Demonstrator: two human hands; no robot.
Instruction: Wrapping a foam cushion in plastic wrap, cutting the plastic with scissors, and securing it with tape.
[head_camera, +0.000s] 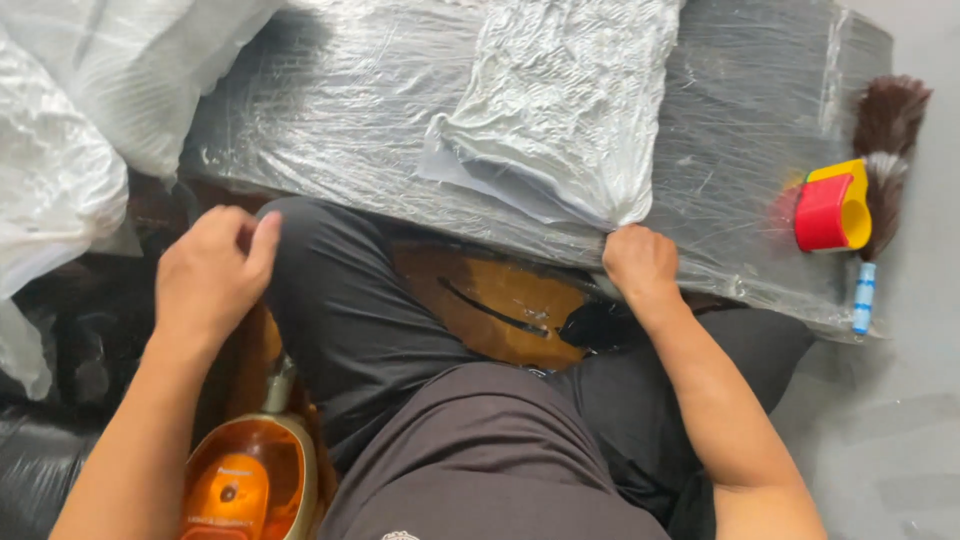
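Head view, looking straight down over the person's dark shirt and dark trousers. Nearest, at the lower left, one orange vacuum cleaner (250, 480) stands on the floor beside the left knee, its neck running up towards the left hand (210, 280). That hand hangs above the left thigh with the fingers (262, 232) curled loosely inward and the thumb side raised; whether they pinch anything cannot be told from this angle. Between the knees lies one amber-brown panel (500, 300) with a dark curved line across it.

The right hand (640, 262) is closed into a fist, its fingers pressed together and gripping the gathered lower corner of one crumpled white plastic sheet (565, 110). The sheet fans out from that pinched corner, so its long axis runs from the fist up and away to the far edge of the frame, narrow end pointing at the person. It lies on one large dark bulky piece wrapped in clear film (340, 110), probably a sofa, whose long axis runs left to right across the picture.

Further right on the film sit one red and yellow tape dispenser (832, 208) and one feather duster (880, 170), brown head pointing away, blue-and-white handle towards the person. More white plastic wrap (60, 170) bunches at the far left.
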